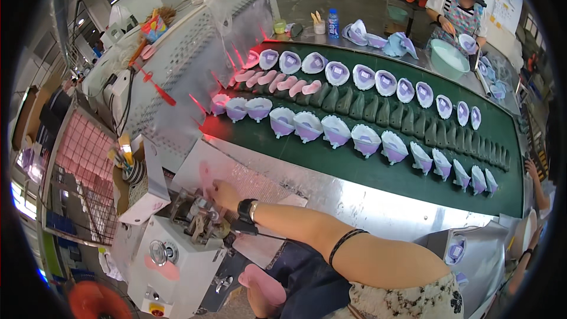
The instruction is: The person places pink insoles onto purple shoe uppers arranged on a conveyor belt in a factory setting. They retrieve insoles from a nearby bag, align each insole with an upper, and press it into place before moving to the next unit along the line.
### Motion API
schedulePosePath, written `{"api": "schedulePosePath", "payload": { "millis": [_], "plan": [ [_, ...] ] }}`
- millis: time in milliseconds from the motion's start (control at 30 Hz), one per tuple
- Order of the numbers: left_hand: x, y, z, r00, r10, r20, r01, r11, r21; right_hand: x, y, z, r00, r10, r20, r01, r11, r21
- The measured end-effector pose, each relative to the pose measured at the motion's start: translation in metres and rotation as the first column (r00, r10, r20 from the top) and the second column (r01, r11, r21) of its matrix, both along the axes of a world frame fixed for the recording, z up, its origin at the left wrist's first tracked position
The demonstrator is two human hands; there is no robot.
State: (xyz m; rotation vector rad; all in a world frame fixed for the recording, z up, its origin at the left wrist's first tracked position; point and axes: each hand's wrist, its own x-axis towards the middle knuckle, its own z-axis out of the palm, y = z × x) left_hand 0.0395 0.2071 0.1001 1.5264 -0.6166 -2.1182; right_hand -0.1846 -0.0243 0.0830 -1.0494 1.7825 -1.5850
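My right hand [225,195] reaches across to the left, its fingers bent together at the lower end of a pink insole [205,172] that is on a pale board [248,174]. Just beside that hand is the metal roller head [198,216] of a white machine [171,266]. Low in the picture, my left hand [256,303] holds another pink insole [267,283], which covers most of its fingers. A further pink piece [167,269] lies on the machine near its round knob.
Beyond the board, a green conveyor belt [254,139] carries rows of purple-and-white shoe uppers [335,131], dark shoe lasts [372,108] and pink insoles [289,83]. A red-lit perforated housing [177,65] stands left. A box of brushes [133,174] adjoins the machine. A co-worker [458,9] stands across the belt.
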Motion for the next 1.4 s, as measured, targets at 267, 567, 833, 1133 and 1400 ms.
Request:
{"api": "schedulePosePath", "payload": {
  "millis": [267, 567, 833, 1133, 1400],
  "plan": [
    [-0.016, -0.013, -0.015, 0.993, -0.099, 0.067, 0.100, 0.995, -0.003, -0.279, 0.045, -0.058, 0.821, -0.516, 0.244, 0.490, 0.857, 0.160],
    [-0.047, -0.026, -0.026, 0.962, -0.266, 0.055, 0.267, 0.964, 0.000, -0.428, 0.086, -0.105, 0.779, -0.621, -0.090, 0.598, 0.778, -0.193],
    [0.001, -0.017, -0.077, 0.904, -0.409, -0.129, 0.316, 0.838, -0.445, -0.041, 0.215, -0.011, 0.696, 0.717, -0.019, -0.694, 0.680, 0.236],
    [-0.003, 0.041, 0.031, 0.988, 0.055, -0.146, -0.063, 0.997, -0.052, -0.011, 0.136, 0.009, 0.879, 0.472, 0.064, -0.476, 0.867, 0.149],
    [0.002, 0.056, 0.039, 0.991, 0.025, -0.130, -0.046, 0.985, -0.164, -0.023, 0.073, 0.010, 0.933, 0.194, -0.303, -0.188, 0.981, 0.048]
  ]
}}
